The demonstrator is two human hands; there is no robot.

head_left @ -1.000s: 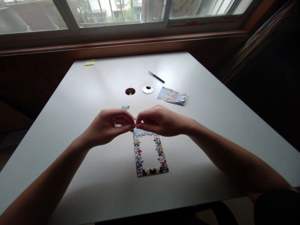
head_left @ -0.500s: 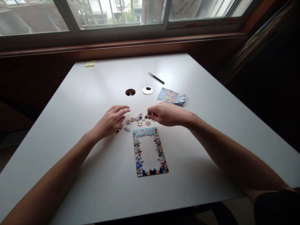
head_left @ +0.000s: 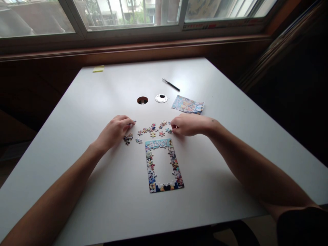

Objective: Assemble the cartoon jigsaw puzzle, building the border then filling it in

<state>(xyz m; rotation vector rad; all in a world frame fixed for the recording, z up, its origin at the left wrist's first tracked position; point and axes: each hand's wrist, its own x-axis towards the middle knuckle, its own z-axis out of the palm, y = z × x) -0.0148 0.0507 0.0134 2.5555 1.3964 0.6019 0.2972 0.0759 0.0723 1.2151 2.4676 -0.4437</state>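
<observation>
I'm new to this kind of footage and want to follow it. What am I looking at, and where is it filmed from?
There is no machine here: these are a person's own bare hands. Every picture comes from one camera worn on the head, looking forward and down.

On the white table lies a puzzle border with an open middle. Just beyond it are loose puzzle pieces. Farther off are a printed sheet, a pen, a round hole with a round cover beside it, and a yellow note.

The left hand and the right hand are at opposite ends of the pieces, fingertips among them. Whether either grips one is too small to tell.
</observation>
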